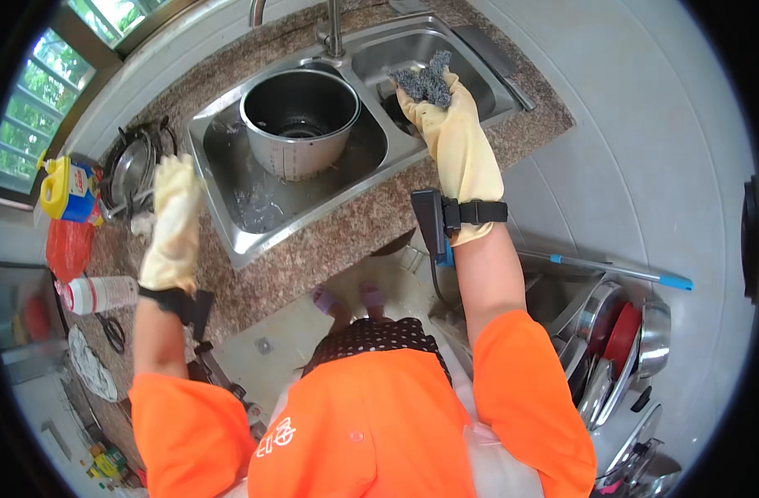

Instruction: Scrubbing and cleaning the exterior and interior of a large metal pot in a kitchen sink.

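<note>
My right hand (444, 103), in a cream rubber glove, grips a grey metal scouring pad (430, 81) above the right basin of the double steel sink (438, 37). Below the pad, something dark in that basin is partly hidden. A deep inner cooking pot (299, 152) with a dark interior and a metal outside stands in the left basin. Left of the sink, over the granite counter, is my left hand (179, 180), gloved too; it is slightly blurred, and I see nothing held in it.
Pan lids and a rack (132, 165) stand left of the sink, beside a yellow-and-blue detergent jug (68, 190). A red bag (70, 246), a white bottle (102, 294) and scissors (111, 333) are nearer. A cleaver (485, 50) lies behind the right basin. Stacked pans (622, 336) stand at lower right.
</note>
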Tool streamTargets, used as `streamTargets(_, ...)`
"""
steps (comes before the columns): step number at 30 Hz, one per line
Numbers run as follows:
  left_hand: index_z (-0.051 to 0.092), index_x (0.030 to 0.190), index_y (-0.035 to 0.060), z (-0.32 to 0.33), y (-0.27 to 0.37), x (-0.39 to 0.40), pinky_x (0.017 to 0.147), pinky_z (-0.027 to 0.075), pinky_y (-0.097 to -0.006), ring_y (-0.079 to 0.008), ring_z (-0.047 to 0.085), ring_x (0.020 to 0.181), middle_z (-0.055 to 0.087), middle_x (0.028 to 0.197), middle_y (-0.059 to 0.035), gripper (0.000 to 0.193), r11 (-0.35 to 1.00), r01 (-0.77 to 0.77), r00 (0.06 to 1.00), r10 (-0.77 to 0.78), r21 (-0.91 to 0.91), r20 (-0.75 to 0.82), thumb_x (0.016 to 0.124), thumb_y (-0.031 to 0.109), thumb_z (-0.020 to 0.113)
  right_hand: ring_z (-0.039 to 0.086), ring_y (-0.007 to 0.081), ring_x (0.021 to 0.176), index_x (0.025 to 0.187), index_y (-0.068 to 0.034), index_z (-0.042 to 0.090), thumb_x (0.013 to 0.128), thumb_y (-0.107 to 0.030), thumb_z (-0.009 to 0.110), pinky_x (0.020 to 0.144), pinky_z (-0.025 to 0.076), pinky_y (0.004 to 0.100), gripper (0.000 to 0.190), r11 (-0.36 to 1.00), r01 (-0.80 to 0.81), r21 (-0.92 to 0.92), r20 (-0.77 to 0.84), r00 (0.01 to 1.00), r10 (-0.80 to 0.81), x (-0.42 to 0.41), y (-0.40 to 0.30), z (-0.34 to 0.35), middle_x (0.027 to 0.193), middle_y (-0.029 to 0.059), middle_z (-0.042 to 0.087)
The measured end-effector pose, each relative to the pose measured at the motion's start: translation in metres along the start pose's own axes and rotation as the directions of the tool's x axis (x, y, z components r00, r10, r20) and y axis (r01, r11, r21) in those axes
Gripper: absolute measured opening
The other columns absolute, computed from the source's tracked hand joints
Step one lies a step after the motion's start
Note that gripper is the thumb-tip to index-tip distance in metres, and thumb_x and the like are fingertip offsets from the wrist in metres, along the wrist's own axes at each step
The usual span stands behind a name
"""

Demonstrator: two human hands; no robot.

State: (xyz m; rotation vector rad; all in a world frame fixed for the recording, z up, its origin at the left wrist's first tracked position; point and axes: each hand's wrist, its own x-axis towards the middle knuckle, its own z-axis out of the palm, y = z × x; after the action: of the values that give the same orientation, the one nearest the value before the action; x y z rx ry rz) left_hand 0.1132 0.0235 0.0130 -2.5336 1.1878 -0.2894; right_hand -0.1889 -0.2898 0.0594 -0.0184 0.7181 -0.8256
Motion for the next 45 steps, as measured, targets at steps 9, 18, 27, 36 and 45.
streamTargets(9, 0.069, 0.076, 0.0066, -0.087, 0.128, -0.121, 0.070, 0.052, -0.0460, -0.0356, 0.067, 0.077, 0.069, 0.079, -0.0131, 0.026, 0.697, -0.436, 0.892, 0.420, -0.570, -0.169, 0.084, 0.031, 0.074, 0.067, 0.0241, 0.097, 0.124, -0.008, 0.059, 0.097, -0.011, 0.065, 0.089, 0.055, 0.0398, 0.028, 0.862, 0.497, 0.104, -0.038, 0.868, -0.496, 0.039, 0.012, -0.005, 0.117, 0.0116, 0.066)
streamTargets(18, 0.067, 0.064, 0.0074, -0.169, 0.184, -0.130, 0.061, 0.051, -0.0426, -0.0333, 0.065, 0.061, 0.065, 0.064, -0.0147, 0.041, 0.629, -0.543, 0.839, 0.387, -0.556, -0.382, 0.087, 0.042, 0.070, 0.057, 0.0317, 0.121, 0.135, -0.007, 0.056, 0.094, -0.014, 0.068, 0.105, 0.045, 0.0417, 0.043, -0.027, 0.734, -0.679, 0.388, 0.327, -0.862, 0.015, 0.068, -0.003, 0.133, 0.0189, 0.056)
streamTargets(27, 0.065, 0.064, 0.0090, -0.169, 0.193, -0.105, 0.060, 0.050, -0.0402, -0.0311, 0.065, 0.061, 0.063, 0.061, -0.0120, 0.019, 0.463, -0.783, 0.622, 0.604, -0.415, -0.499, 0.080, 0.019, 0.066, 0.051, 0.0350, 0.127, 0.134, -0.007, 0.057, 0.094, -0.015, 0.066, 0.110, 0.040, 0.0423, 0.043, -0.387, 0.719, -0.577, 0.693, 0.181, -0.697, 0.004, 0.069, 0.012, 0.132, 0.0188, 0.058)
streamTargets(36, 0.056, 0.067, 0.0095, -0.185, 0.175, -0.124, 0.054, 0.044, -0.0411, -0.0308, 0.058, 0.056, 0.053, 0.059, -0.0103, 0.019, 0.046, -0.902, 0.363, 0.619, -0.429, -0.697, 0.075, 0.018, 0.071, 0.066, 0.0308, 0.093, 0.126, -0.006, 0.063, 0.089, -0.022, 0.071, 0.081, 0.057, 0.0466, 0.040, 0.929, 0.343, -0.141, 0.082, 0.939, -0.335, 0.048, 0.017, 0.051, 0.111, 0.0121, 0.067)
streamTargets(45, 0.066, 0.069, 0.0085, -0.205, 0.164, -0.116, 0.062, 0.049, -0.0450, -0.0355, 0.064, 0.065, 0.062, 0.063, -0.0137, 0.032, 0.452, -0.691, 0.696, 0.628, -0.565, -0.349, 0.090, 0.032, 0.067, 0.068, 0.0293, 0.089, 0.111, -0.009, 0.069, 0.087, -0.012, 0.065, 0.075, 0.055, 0.0422, 0.025, -0.884, 0.462, -0.070, 0.996, -0.009, -0.084, -0.028, 0.097, 0.074, 0.093, 0.0087, 0.069)
